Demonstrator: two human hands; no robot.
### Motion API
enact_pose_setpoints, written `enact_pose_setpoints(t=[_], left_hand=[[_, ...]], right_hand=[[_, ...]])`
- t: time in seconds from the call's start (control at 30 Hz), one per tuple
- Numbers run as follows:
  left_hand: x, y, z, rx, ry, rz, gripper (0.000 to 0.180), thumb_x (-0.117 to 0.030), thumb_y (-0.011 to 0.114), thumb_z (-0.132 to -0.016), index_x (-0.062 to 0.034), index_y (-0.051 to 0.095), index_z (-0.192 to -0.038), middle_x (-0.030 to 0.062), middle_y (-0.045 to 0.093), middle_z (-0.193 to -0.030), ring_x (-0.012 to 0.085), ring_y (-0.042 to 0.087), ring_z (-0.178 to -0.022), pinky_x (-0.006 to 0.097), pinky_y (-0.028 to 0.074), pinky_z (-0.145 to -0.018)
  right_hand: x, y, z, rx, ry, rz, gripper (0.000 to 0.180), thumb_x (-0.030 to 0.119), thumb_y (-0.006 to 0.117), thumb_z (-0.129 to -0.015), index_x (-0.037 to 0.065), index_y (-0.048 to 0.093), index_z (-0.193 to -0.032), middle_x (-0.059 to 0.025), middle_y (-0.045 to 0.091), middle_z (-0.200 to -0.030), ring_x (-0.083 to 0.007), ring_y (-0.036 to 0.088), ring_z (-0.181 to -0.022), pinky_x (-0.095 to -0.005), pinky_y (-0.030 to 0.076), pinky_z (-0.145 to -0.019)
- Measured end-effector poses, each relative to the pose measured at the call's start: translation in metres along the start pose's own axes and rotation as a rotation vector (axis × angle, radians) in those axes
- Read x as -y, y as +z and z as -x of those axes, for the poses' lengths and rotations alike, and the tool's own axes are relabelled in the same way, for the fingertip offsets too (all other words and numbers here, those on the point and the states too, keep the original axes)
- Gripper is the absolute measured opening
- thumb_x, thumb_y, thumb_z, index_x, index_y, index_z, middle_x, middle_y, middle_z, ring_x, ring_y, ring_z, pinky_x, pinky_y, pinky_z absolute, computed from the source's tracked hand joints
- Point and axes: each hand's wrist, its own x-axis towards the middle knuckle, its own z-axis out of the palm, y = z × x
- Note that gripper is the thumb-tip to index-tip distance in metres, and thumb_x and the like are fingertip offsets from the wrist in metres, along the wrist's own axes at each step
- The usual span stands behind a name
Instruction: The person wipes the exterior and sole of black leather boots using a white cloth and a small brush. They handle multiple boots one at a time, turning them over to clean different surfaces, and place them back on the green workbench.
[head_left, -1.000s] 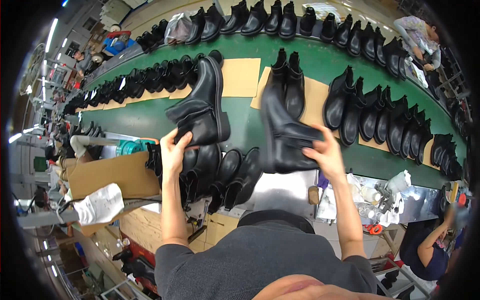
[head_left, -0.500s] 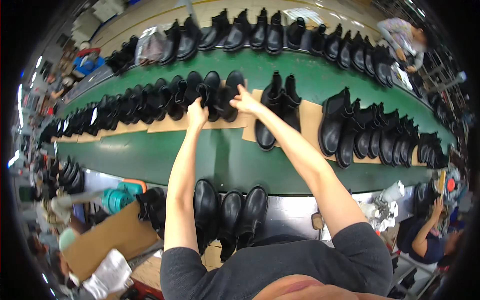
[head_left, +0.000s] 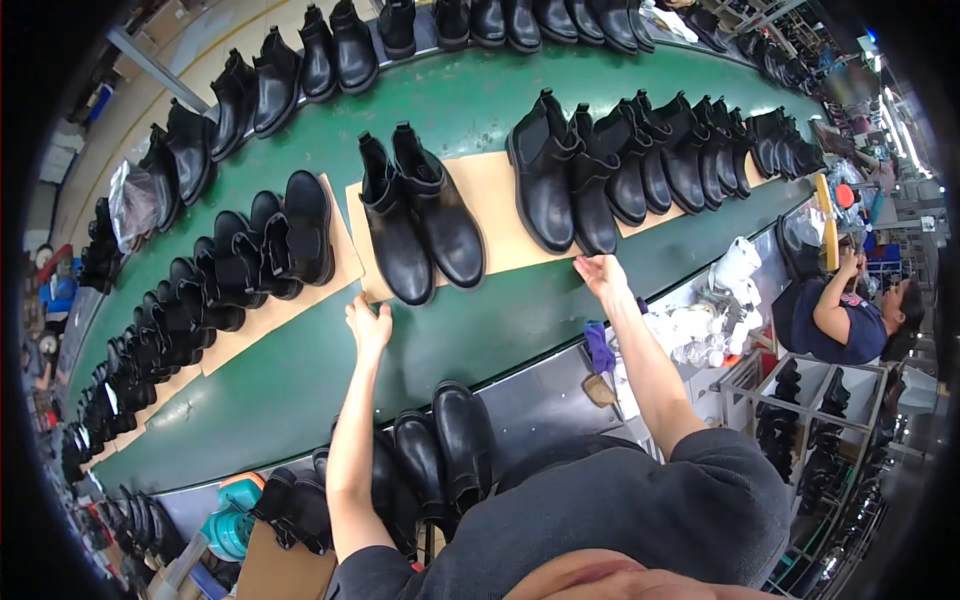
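Observation:
A tan cardboard sheet (head_left: 500, 215) lies on the green conveyor belt (head_left: 450, 335). A pair of black ankle boots (head_left: 420, 225) stands on its left part, toes toward me. More black boots (head_left: 560, 185) stand on its right part. My left hand (head_left: 370, 327) is at the sheet's front left corner, fingers apart and fingertips by the edge, with no boot in it. My right hand (head_left: 604, 277) is closed at the front edge below the right-hand boots, its fingertips on the cardboard. The underside of the sheet is hidden.
Black boots (head_left: 310, 225) on other cardboard run off to the left. Another row of boots (head_left: 275, 80) lines the far side. Nearer me, boots (head_left: 465, 435) stand by a metal ledge (head_left: 540, 395) holding a purple cloth (head_left: 599, 347). A co-worker (head_left: 850, 310) sits at right.
My view has swung to the right. Both hands have left the boots in the left-hand row and moved to the front edge of the cardboard under the middle pair.

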Motion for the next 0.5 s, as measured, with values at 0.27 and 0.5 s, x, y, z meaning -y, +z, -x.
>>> enact_pose_setpoints(t=[0.27,0.5], left_hand=[[0.022,0.023,-0.031,-0.085,-0.343,0.166,0.04,-0.007,0.055,-0.072,0.0077,0.054,-0.109,0.0281,0.054,-0.112,0.0399,0.052,-0.108,0.042,0.042,-0.098],[-0.022,0.045,-0.036,-0.252,-0.503,0.372,0.028,-0.006,0.065,-0.075,0.0049,0.059,-0.099,0.0148,0.066,-0.085,0.0203,0.063,-0.059,0.031,0.053,-0.057]], right_hand=[[-0.008,0.022,-0.025,-0.009,0.095,-0.192,0.02,-0.016,0.044,-0.072,-0.009,0.051,-0.089,-0.0162,0.058,-0.093,-0.027,0.063,-0.091,-0.037,0.056,-0.08],[0.019,0.048,-0.05,0.182,0.074,-0.105,0.024,-0.012,0.05,-0.077,-0.003,0.052,-0.099,-0.0131,0.055,-0.104,-0.0255,0.057,-0.103,-0.0442,0.053,-0.086]])
